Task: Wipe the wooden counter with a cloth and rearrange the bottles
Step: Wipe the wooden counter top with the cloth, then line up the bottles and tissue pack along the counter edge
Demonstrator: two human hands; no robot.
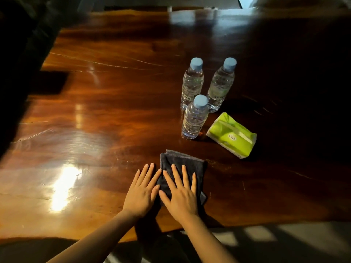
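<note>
Dark grey cloth [182,164]: folded, lying flat on the surface near its front edge, under our right hand.
Right hand [180,194]: we have it open, fingers spread, palm pressed flat on the cloth; it grips nothing.
Left hand [141,192]: we hold it open and flat too, fingers spread, palm down on the bare wood just beside the cloth; its thumb and forefinger reach the cloth's left edge.
Surface [98,114]: glossy reddish-brown wood with long scratches and bright patches of reflected light on the left side; the right side sits in deep shadow.
Near bottle [193,118]: clear plastic, pale blue cap, upright, beyond the cloth.
Back left bottle [191,82]: same kind, upright, just behind the near one.
Back right bottle [221,84]: same kind, upright, beside the back left one; the three form a tight triangle.
Tissue pack [232,135]: lime green soft pack, lying flat just to the right of the near bottle, well apart from our hands.
</note>
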